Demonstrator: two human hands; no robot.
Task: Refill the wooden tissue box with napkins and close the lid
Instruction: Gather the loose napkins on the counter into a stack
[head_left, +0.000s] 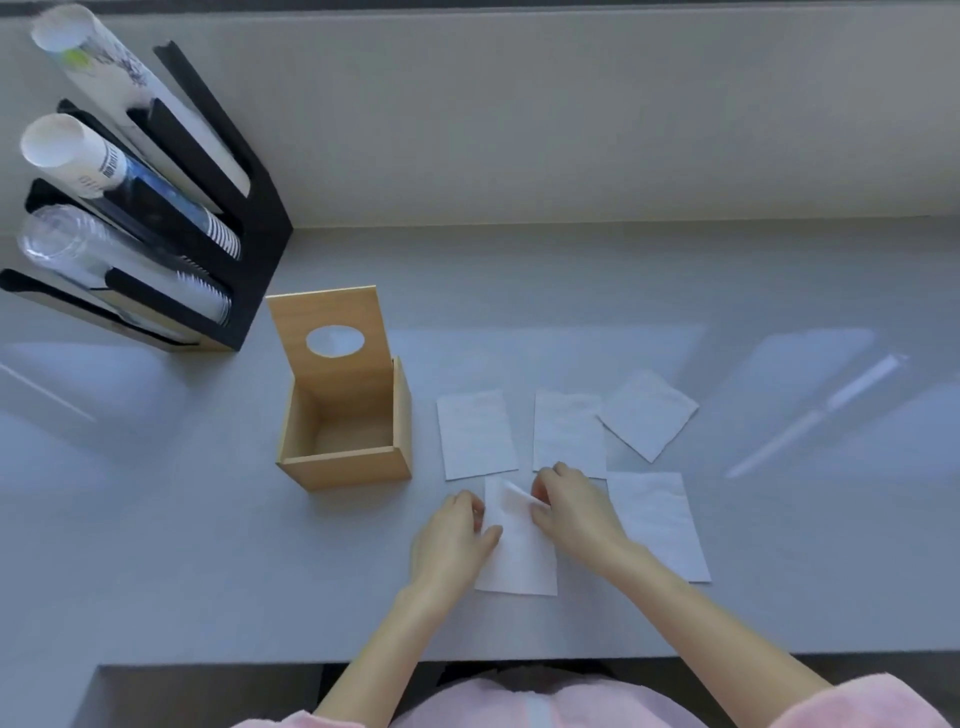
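Observation:
The wooden tissue box (345, 470) stands empty on the grey counter, its hinged lid (332, 317) with an oval hole tipped up and back. Several white napkins lie flat to its right. The nearest napkin (519, 564) lies between my hands. My left hand (454, 535) presses its left edge with the thumb on the paper. My right hand (569, 506) pinches its lifted top corner. Other napkins lie at the left of the back row (475, 434), the middle (569, 431), the far right (647, 413) and the near right (660, 525).
A black cup dispenser (228, 208) with stacks of paper and clear plastic cups stands at the back left, close to the box. A pale wall runs along the back of the counter (156, 519). The counter's front edge lies just below my forearms.

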